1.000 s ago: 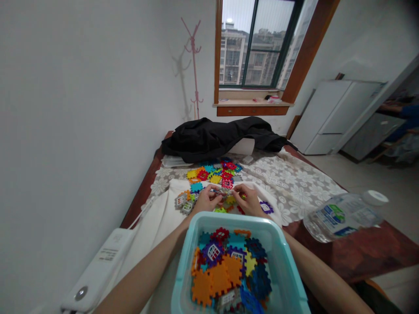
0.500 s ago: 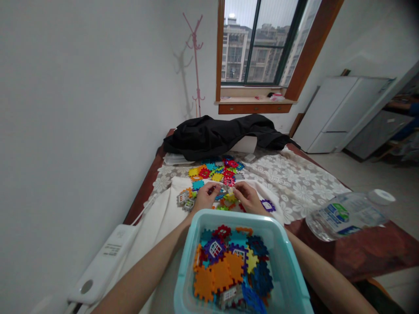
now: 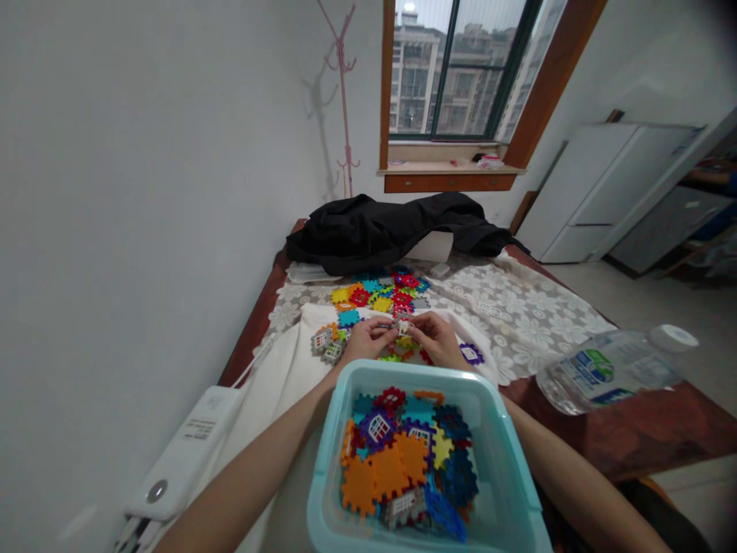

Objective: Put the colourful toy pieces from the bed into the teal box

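Note:
My left hand (image 3: 367,342) and my right hand (image 3: 436,340) meet just beyond the tub, fingers closed. Between their fingertips is a small grey toothed building tile (image 3: 404,328) with a whitish middle; fingers cover part of it. Several loose coloured tiles lie around and under the hands, among them a grey window tile (image 3: 323,339) to the left and a purple toothed tile (image 3: 471,353) to the right. Closer to me, the light-blue plastic tub (image 3: 414,370) stands between my forearms and holds orange tiles (image 3: 385,470), plus blue, purple, red and yellow ones.
A large clear bottle (image 3: 610,369) with a white cap stands on the right. At the left edge lies a white power strip (image 3: 184,445). A black cloth (image 3: 380,230) covers the far end of the table, with a spread of coloured tiles (image 3: 381,304) before it.
My hands have drawn closer together. The grey tile between my fingertips now shows more plainly. The view has tilted slightly downward.

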`<control>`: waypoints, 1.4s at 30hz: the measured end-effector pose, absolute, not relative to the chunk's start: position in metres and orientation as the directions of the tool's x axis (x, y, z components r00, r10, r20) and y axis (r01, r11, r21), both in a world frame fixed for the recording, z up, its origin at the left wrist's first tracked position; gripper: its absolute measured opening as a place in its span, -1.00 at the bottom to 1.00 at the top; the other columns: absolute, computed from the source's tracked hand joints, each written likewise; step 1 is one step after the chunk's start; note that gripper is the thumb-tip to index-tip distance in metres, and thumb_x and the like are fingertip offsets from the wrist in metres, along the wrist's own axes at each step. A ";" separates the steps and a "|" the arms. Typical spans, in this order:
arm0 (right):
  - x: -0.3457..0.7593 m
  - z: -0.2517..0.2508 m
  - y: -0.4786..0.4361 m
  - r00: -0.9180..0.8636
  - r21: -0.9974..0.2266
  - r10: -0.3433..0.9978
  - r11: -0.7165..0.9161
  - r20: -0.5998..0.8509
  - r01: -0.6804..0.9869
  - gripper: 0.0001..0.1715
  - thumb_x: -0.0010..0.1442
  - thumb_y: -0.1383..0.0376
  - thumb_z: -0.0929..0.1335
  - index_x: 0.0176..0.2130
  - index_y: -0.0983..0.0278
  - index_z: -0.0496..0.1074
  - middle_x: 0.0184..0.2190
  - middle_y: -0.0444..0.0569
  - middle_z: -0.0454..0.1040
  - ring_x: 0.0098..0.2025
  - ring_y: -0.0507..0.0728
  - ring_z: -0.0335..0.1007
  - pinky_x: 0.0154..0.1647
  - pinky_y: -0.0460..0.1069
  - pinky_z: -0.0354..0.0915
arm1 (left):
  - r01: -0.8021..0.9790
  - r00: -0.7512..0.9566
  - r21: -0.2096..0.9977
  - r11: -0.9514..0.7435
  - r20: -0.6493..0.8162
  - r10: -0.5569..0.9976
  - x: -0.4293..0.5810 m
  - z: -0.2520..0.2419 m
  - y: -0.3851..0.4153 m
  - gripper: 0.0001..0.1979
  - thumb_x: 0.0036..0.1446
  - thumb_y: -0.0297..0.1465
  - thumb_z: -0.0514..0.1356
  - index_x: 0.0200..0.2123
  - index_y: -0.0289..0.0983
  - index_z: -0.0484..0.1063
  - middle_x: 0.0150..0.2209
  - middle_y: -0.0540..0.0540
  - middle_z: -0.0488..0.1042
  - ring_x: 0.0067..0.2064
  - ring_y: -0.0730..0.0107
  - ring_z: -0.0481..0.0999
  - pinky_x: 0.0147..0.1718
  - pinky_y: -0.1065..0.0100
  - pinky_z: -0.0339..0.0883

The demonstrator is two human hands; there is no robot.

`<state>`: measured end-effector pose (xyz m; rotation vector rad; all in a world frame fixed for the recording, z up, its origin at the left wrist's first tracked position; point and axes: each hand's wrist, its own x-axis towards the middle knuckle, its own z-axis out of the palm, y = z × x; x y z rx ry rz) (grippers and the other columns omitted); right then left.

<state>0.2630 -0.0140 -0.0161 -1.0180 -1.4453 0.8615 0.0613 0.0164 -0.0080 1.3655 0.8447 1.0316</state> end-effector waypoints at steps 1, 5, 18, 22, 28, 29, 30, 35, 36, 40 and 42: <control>0.263 -0.017 -0.014 -0.013 -0.931 0.936 0.350 0.350 0.104 -0.69 0.27 0.02 0.48 -0.20 0.18 0.51 -0.31 -0.05 0.59 -0.31 0.15 0.49 -0.25 0.05 0.40 | -0.089 0.361 0.994 -0.066 0.094 0.928 0.062 -0.008 0.016 -0.52 -0.02 -0.08 0.50 -0.18 -0.31 0.58 -0.27 -0.16 0.70 -0.34 0.25 0.68 -0.35 0.31 0.56; 0.263 -0.018 -0.012 0.000 -0.944 0.946 0.323 0.324 0.072 -0.68 0.25 0.01 0.50 -0.21 0.20 0.51 -0.33 -0.06 0.59 -0.33 0.14 0.48 -0.29 0.03 0.39 | -0.078 0.384 0.995 -0.063 0.088 0.919 0.062 -0.007 0.016 -0.54 -0.03 -0.12 0.52 -0.18 -0.30 0.56 -0.31 -0.12 0.69 -0.32 0.26 0.69 -0.31 0.33 0.55; 0.263 -0.013 -0.015 -0.016 -0.940 0.946 0.323 0.324 0.111 -0.64 0.24 0.00 0.49 -0.18 0.21 0.50 -0.29 -0.02 0.61 -0.31 0.16 0.51 -0.24 0.07 0.43 | -0.024 0.448 0.995 -0.097 0.098 0.889 0.060 -0.009 0.015 -0.53 0.04 -0.14 0.49 -0.07 -0.32 0.58 -0.30 -0.14 0.70 -0.29 0.19 0.70 -0.26 0.26 0.58; 0.262 -0.010 -0.016 -0.011 -0.942 0.949 0.315 0.316 0.112 -0.63 0.23 -0.02 0.49 -0.20 0.21 0.50 -0.31 -0.02 0.61 -0.32 0.16 0.51 -0.26 0.06 0.42 | -0.019 0.450 0.993 -0.120 0.115 0.886 0.060 -0.013 0.016 -0.53 0.04 -0.16 0.48 -0.04 -0.30 0.59 -0.22 -0.16 0.71 -0.22 0.15 0.72 -0.19 0.23 0.60; 0.260 -0.006 -0.018 0.012 -0.930 0.940 0.335 0.340 0.152 -0.60 0.23 -0.05 0.49 -0.22 0.20 0.45 -0.36 -0.07 0.55 -0.38 0.13 0.46 -0.34 0.02 0.38 | -0.006 0.477 0.990 -0.141 0.127 0.870 0.058 -0.015 0.016 -0.51 0.07 -0.17 0.47 0.00 -0.31 0.57 -0.24 -0.18 0.72 -0.20 0.11 0.74 -0.17 0.22 0.62; 0.260 -0.005 -0.018 0.013 -0.922 0.935 0.348 0.355 0.167 -0.61 0.24 -0.04 0.48 -0.21 0.20 0.44 -0.36 -0.08 0.55 -0.38 0.12 0.45 -0.35 0.02 0.37 | -0.005 0.480 0.990 -0.144 0.129 0.867 0.058 -0.015 0.015 -0.51 0.07 -0.17 0.47 0.00 -0.31 0.57 -0.23 -0.18 0.72 -0.20 0.11 0.74 -0.16 0.21 0.62; 0.260 -0.005 -0.019 0.012 -0.913 0.929 0.362 0.370 0.187 -0.62 0.25 -0.03 0.47 -0.21 0.19 0.43 -0.35 -0.08 0.54 -0.37 0.12 0.45 -0.35 0.02 0.37 | -0.005 0.483 0.989 -0.148 0.131 0.866 0.058 -0.016 0.015 -0.51 0.07 -0.17 0.47 0.00 -0.31 0.57 -0.23 -0.18 0.72 -0.19 0.10 0.74 -0.15 0.21 0.62; 0.260 -0.004 -0.022 -0.007 -0.857 0.905 0.406 0.426 0.317 -0.70 0.32 0.02 0.41 -0.22 0.18 0.43 -0.36 -0.07 0.53 -0.37 0.13 0.45 -0.32 0.04 0.37 | 0.011 0.479 0.986 -0.166 0.140 0.866 0.059 -0.020 0.016 -0.52 0.11 -0.18 0.43 0.04 -0.30 0.57 -0.20 -0.18 0.73 -0.15 0.09 0.74 -0.14 0.21 0.62; 0.260 -0.004 -0.022 -0.014 -0.848 0.902 0.412 0.433 0.333 -0.72 0.32 0.03 0.41 -0.23 0.18 0.43 -0.36 -0.07 0.53 -0.36 0.13 0.45 -0.31 0.04 0.37 | 0.017 0.475 0.985 -0.169 0.141 0.869 0.059 -0.020 0.016 -0.53 0.12 -0.18 0.42 0.04 -0.30 0.57 -0.20 -0.18 0.73 -0.15 0.10 0.74 -0.15 0.21 0.62; 0.261 -0.008 -0.022 -0.029 -0.819 0.887 0.437 0.460 0.371 -0.74 0.33 0.04 0.40 -0.21 0.17 0.43 -0.35 -0.06 0.55 -0.35 0.16 0.47 -0.30 0.07 0.39 | 0.032 0.450 0.983 -0.180 0.147 0.881 0.058 -0.021 0.015 -0.58 0.12 -0.21 0.41 0.00 -0.30 0.59 -0.20 -0.17 0.73 -0.18 0.12 0.74 -0.16 0.21 0.62; 0.261 -0.009 -0.022 -0.029 -0.810 0.882 0.444 0.470 0.384 -0.75 0.34 0.04 0.39 -0.18 0.16 0.44 -0.33 -0.05 0.56 -0.33 0.17 0.48 -0.28 0.08 0.40 | 0.031 0.439 0.982 -0.184 0.152 0.886 0.059 -0.021 0.015 -0.58 0.11 -0.21 0.42 -0.01 -0.30 0.59 -0.21 -0.16 0.73 -0.18 0.12 0.73 -0.15 0.20 0.62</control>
